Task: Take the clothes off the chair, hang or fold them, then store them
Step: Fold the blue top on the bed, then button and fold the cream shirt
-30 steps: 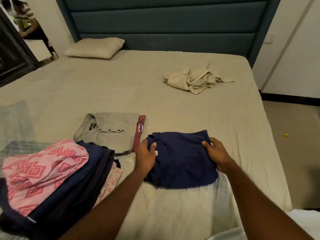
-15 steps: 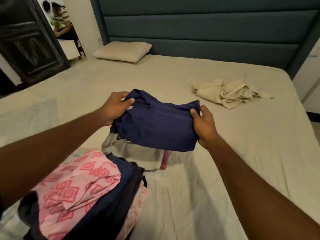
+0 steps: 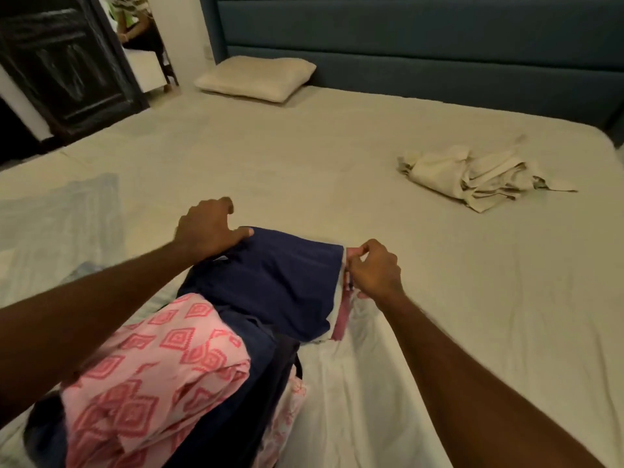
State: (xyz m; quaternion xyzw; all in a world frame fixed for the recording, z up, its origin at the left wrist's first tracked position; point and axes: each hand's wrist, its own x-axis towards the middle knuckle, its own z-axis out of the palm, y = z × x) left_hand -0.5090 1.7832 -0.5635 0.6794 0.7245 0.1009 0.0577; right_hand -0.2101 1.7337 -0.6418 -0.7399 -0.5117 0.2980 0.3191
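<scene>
A folded navy garment point(image 3: 280, 282) lies on top of a folded pale grey garment point(image 3: 335, 307) and a maroon garment point(image 3: 341, 319), of which only the right edges show. My left hand point(image 3: 207, 229) holds the navy garment's far left corner, thumb on top. My right hand point(image 3: 374, 270) has its fingers curled and pinches the maroon garment's edge at the stack's right side. In front of it sits a pile of clothes with a pink patterned garment point(image 3: 152, 376) over dark navy ones point(image 3: 266, 366). All of it rests on the bed point(image 3: 472, 298).
A crumpled cream cloth point(image 3: 472, 175) lies at the bed's far right. A pillow point(image 3: 256, 77) is by the dark teal headboard point(image 3: 422, 52). A pale blue cloth point(image 3: 57, 217) is spread at the left. A dark wardrobe door point(image 3: 64, 62) stands beyond, with a person seated behind it.
The navy garment, lifted from the bed's right part, has come down onto the grey and maroon stack. My right hand has moved from its edge to the stack's right side.
</scene>
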